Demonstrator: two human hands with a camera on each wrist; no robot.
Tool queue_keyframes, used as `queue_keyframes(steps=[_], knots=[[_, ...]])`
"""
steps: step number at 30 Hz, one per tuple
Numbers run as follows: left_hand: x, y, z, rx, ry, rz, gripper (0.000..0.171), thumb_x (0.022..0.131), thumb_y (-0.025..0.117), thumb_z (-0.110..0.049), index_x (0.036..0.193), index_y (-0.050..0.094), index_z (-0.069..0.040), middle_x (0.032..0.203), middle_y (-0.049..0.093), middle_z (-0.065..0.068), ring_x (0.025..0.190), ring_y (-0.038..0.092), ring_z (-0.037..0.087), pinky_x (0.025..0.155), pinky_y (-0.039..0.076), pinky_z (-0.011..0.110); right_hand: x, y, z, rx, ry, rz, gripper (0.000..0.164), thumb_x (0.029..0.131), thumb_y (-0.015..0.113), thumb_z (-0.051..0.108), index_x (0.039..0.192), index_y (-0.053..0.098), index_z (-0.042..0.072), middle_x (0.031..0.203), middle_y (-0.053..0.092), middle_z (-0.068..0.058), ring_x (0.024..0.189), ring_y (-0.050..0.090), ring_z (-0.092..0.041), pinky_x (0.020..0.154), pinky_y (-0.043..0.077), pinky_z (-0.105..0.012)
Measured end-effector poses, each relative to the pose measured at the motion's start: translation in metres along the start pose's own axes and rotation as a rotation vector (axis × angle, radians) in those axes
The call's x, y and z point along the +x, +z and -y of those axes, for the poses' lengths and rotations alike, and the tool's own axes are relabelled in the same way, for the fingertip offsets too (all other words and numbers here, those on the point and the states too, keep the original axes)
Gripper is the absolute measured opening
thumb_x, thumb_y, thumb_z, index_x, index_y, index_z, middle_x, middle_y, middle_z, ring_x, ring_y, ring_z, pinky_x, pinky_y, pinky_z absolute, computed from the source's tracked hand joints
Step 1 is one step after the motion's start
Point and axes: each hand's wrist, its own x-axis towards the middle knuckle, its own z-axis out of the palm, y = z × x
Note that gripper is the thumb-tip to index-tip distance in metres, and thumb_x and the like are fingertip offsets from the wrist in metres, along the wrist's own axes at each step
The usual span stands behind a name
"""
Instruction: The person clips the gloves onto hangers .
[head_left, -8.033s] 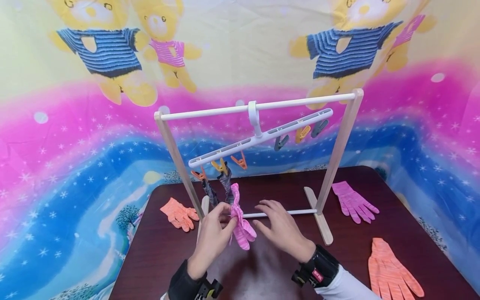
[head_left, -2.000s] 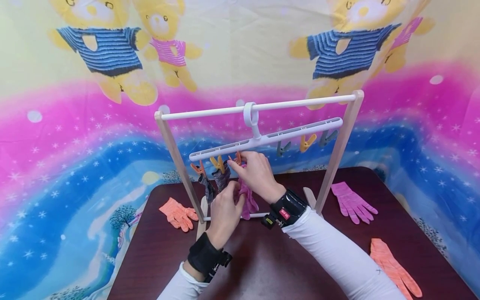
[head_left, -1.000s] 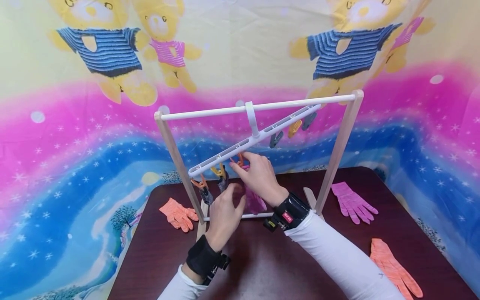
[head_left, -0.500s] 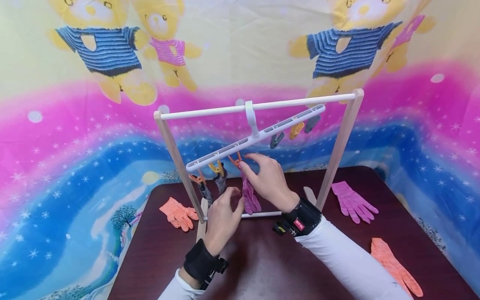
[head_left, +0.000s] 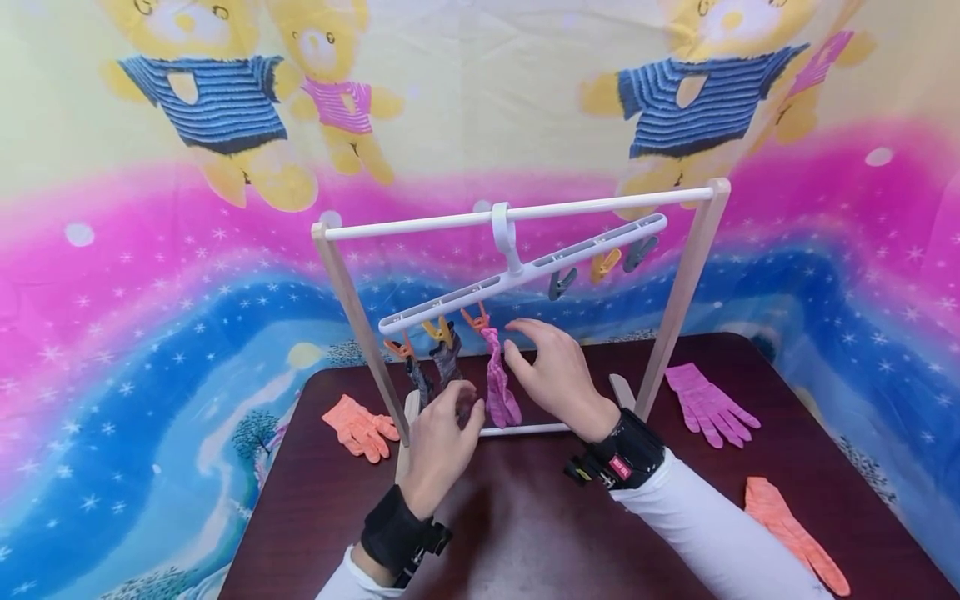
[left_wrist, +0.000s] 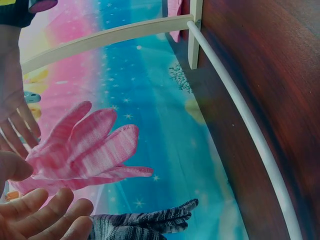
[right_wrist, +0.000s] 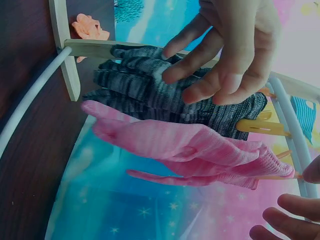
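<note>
A pink glove (head_left: 501,383) hangs by its cuff from an orange clip (head_left: 477,317) on the white hanger (head_left: 525,273). My right hand (head_left: 558,375) is just right of it, fingers apart and loosely bent, holding nothing. Lower left of the glove, my left hand (head_left: 442,437) holds nothing, thumb and fingers loosely curved. In the left wrist view the pink glove (left_wrist: 100,145) dangles beyond the left hand's fingertips. Dark grey striped gloves (right_wrist: 150,85) hang beside it in the right wrist view, clipped by yellow (head_left: 438,332) and orange clips (head_left: 400,347).
The hanger hooks over the white bar (head_left: 600,204) of a wooden stand (head_left: 686,292) and tilts. Grey and yellow clips (head_left: 604,267) hang at its right end. An orange glove (head_left: 360,427) lies left; a pink-purple glove (head_left: 711,406) and another orange glove (head_left: 791,529) lie right.
Earlier my left hand held the pink glove, then my right hand worked the orange clip at its cuff. Both have let go; the right hand has drawn back rightward, and the glove hangs freely.
</note>
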Motion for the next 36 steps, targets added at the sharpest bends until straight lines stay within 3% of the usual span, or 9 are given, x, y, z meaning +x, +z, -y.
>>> queue_keyframes(steps=[11, 36], knots=[[-0.008, -0.007, 0.005, 0.01, -0.049, 0.037, 0.016, 0.095, 0.069, -0.028, 0.11, 0.066, -0.02, 0.098, 0.076, -0.002, 0.086, 0.073, 0.013, 0.074, 0.058, 0.031, -0.02, 0.001, -0.015, -0.023, -0.006, -0.025, 0.034, 0.095, 0.069, 0.026, 0.122, 0.071, 0.007, 0.128, 0.071, -0.012, 0.122, 0.065, -0.031, 0.099, 0.053, -0.051], [-0.026, -0.01, 0.013, 0.054, -0.015, 0.026, 0.016, 0.094, 0.071, -0.027, 0.108, 0.068, -0.02, 0.098, 0.076, -0.003, 0.086, 0.073, 0.012, 0.072, 0.056, 0.033, -0.059, 0.016, -0.039, -0.04, 0.016, -0.002, 0.033, 0.091, 0.073, 0.026, 0.118, 0.073, 0.007, 0.123, 0.073, -0.012, 0.118, 0.068, -0.03, 0.098, 0.053, -0.05]])
